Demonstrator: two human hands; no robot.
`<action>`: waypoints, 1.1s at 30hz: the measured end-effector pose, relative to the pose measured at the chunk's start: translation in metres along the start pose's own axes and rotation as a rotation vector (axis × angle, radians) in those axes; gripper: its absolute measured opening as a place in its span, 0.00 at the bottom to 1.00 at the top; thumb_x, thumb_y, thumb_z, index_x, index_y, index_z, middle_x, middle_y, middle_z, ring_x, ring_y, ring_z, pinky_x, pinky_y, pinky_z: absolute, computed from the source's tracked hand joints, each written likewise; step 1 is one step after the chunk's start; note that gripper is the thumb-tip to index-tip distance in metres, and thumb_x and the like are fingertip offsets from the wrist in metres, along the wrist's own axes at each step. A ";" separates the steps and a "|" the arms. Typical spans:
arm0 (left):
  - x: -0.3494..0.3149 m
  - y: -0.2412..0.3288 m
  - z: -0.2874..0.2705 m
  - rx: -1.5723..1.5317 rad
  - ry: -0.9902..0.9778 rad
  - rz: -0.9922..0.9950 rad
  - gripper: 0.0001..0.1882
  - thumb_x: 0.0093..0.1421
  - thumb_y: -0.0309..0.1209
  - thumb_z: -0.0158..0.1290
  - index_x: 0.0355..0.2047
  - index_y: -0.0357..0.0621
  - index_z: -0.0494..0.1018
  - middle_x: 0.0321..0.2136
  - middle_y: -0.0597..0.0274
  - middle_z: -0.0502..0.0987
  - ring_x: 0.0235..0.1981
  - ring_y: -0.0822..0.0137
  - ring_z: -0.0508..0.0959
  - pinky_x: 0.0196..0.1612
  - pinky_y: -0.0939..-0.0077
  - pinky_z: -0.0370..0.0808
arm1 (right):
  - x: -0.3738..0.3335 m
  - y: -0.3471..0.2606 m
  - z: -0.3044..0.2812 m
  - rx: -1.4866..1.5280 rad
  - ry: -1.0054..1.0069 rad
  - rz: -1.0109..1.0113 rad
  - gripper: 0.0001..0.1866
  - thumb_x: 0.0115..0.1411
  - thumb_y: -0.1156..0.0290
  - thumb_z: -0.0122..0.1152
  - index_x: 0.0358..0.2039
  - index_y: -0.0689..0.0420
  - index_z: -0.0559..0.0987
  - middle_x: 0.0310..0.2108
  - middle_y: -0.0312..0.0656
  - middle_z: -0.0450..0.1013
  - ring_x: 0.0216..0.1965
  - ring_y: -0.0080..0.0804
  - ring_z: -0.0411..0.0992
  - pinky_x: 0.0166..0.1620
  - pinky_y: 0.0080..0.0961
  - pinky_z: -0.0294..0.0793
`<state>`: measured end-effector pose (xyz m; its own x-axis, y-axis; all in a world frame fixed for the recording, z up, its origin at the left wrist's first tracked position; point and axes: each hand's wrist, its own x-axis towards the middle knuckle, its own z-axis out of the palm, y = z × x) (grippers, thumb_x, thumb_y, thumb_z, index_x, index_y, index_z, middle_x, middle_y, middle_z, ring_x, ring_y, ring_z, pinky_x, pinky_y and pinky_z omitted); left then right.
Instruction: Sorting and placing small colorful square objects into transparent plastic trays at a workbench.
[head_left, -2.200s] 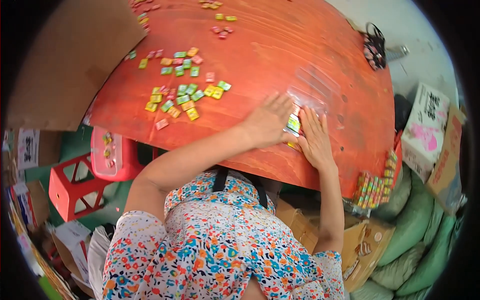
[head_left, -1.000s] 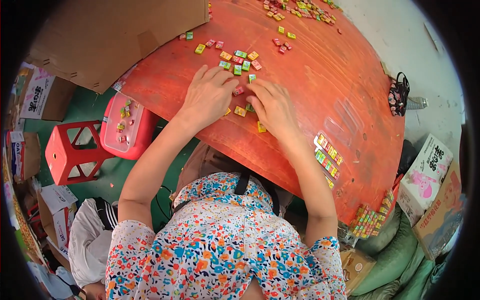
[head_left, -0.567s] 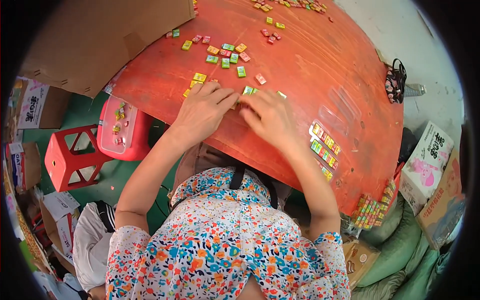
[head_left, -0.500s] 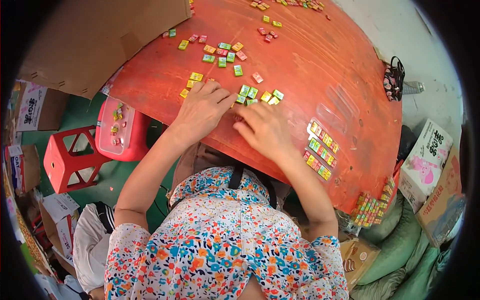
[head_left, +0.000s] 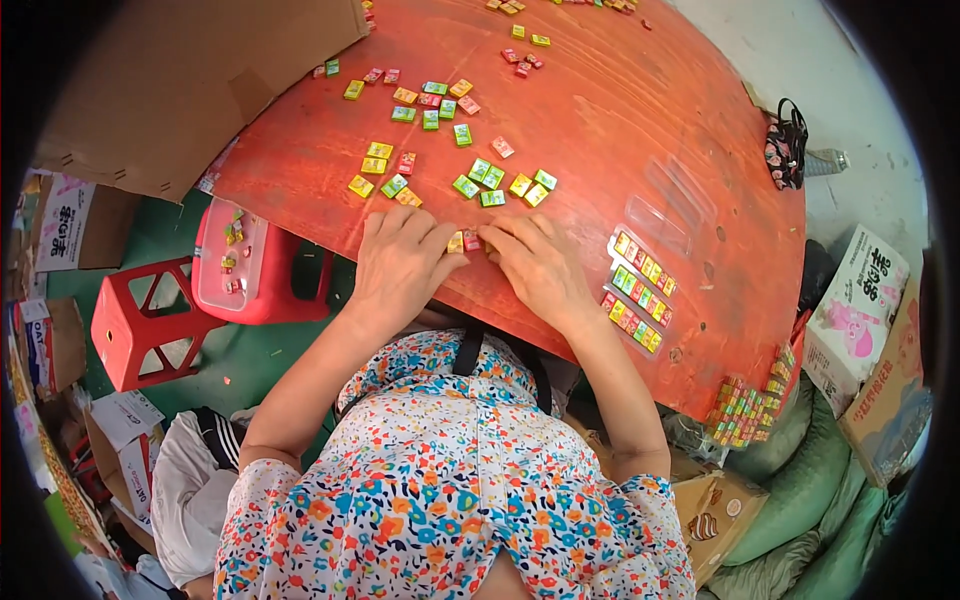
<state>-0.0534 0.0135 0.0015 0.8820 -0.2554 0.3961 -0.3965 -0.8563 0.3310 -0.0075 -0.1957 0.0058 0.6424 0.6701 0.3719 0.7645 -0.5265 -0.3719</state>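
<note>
Couple seconds ago both hands were flat on the clear tray, and now the left grip and right grip are well left of it, pulled in by the near edge of the surface. All three tray rows are uncovered. A yellow pack and red pack now show between the fingertips, plus the green pack and orange pack the left one was hiding.

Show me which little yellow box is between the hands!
The yellow box by the left hand, just left of a red box. The other yellow boxes lie outside the gap between the hands.
</note>
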 end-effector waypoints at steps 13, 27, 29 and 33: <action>0.057 -0.019 0.023 -0.021 -0.024 -0.059 0.08 0.54 0.31 0.57 0.28 0.39 0.71 0.30 0.54 0.73 0.35 0.52 0.77 0.36 0.60 0.75 | 0.044 0.006 0.008 -0.311 0.034 0.299 0.09 0.53 0.66 0.66 0.32 0.55 0.77 0.31 0.39 0.73 0.36 0.38 0.74 0.35 0.36 0.75; -0.003 -0.009 -0.012 -0.163 -0.014 0.066 0.10 0.52 0.25 0.57 0.37 0.39 0.75 0.34 0.56 0.75 0.37 0.53 0.76 0.43 0.60 0.73 | 0.002 0.026 -0.014 0.035 -0.048 -0.027 0.15 0.52 0.81 0.60 0.42 0.58 0.78 0.42 0.43 0.76 0.46 0.43 0.73 0.48 0.36 0.75; -0.004 -0.007 -0.008 -0.179 -0.005 0.055 0.11 0.52 0.25 0.57 0.38 0.39 0.75 0.34 0.56 0.75 0.38 0.53 0.76 0.44 0.61 0.73 | -0.003 0.022 -0.012 0.239 -0.049 0.023 0.15 0.54 0.80 0.61 0.44 0.58 0.78 0.44 0.44 0.76 0.47 0.44 0.74 0.49 0.36 0.74; 0.001 -0.006 -0.014 -0.193 0.075 0.036 0.13 0.53 0.25 0.57 0.40 0.38 0.75 0.35 0.55 0.76 0.38 0.52 0.76 0.44 0.61 0.74 | 0.009 0.020 -0.017 0.305 -0.048 0.095 0.14 0.56 0.77 0.62 0.44 0.58 0.78 0.46 0.45 0.75 0.47 0.45 0.74 0.49 0.35 0.75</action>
<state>-0.0536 0.0249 0.0115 0.8479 -0.2434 0.4709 -0.4749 -0.7434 0.4710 0.0141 -0.2092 0.0158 0.7013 0.6531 0.2857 0.6453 -0.4113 -0.6437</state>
